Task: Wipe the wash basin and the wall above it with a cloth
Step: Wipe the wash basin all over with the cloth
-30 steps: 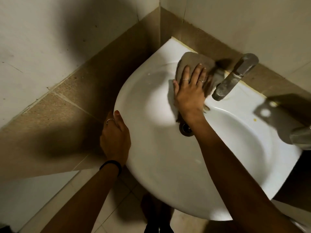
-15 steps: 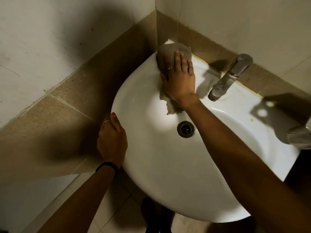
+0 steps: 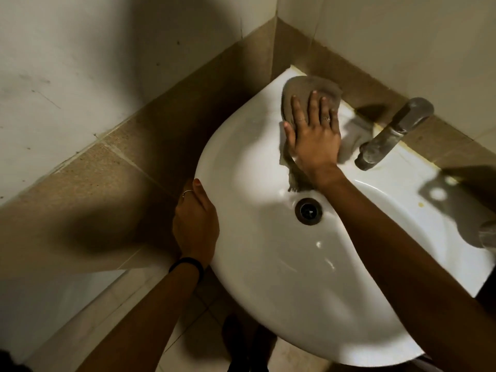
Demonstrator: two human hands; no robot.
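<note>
A white corner wash basin [image 3: 268, 264] fills the middle of the view, with a dark round drain [image 3: 308, 211] in its bowl. My right hand [image 3: 314, 138] lies flat, fingers spread, pressing a grey-brown cloth [image 3: 300, 88] onto the basin's back rim near the wall corner. Part of the cloth hangs below my palm toward the drain. My left hand [image 3: 196, 224] grips the basin's left edge, thumb on the rim. The wall [image 3: 80, 63] above has pale tiles over a brown tile band.
A dull metal tap [image 3: 389, 135] juts over the bowl just right of my right hand. Another metal fitting [image 3: 487, 233] shows blurred at the right edge. Pale floor tiles [image 3: 198, 339] lie below the basin, with my feet in shadow.
My right hand has slid the cloth along the back rim: first left into the corner, now slightly right toward the tap. My left hand has kept its grip on the basin edge.
</note>
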